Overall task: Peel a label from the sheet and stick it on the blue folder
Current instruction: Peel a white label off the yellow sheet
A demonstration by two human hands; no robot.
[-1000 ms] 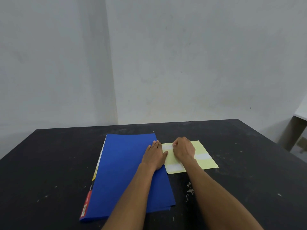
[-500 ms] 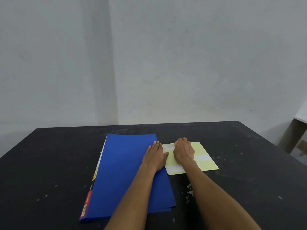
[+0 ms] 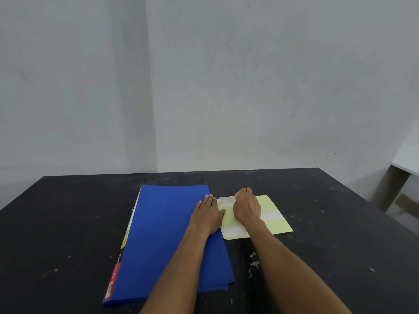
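Note:
A blue folder [image 3: 163, 234] lies closed on the black table [image 3: 340, 234]. Right beside it lies a pale yellow label sheet [image 3: 275, 226] with white labels. My left hand [image 3: 207, 215] rests flat on the folder's right edge, and its thumb touches the sheet. My right hand [image 3: 246, 207] sits curled on the sheet, its fingertips pinched at the right end of the top-left label [image 3: 225, 201]. That label looks wrinkled and slightly lifted. The fingertips themselves are hidden under the hand.
Two more white labels [image 3: 272, 216] remain on the sheet. Grey walls stand behind the table. A white desk [image 3: 405, 165] with a dark leg is at the far right, past the table's edge.
My right hand has shifted slightly away from me along the sheet, and the top-left label now looks more wrinkled. My left hand and the folder have stayed put.

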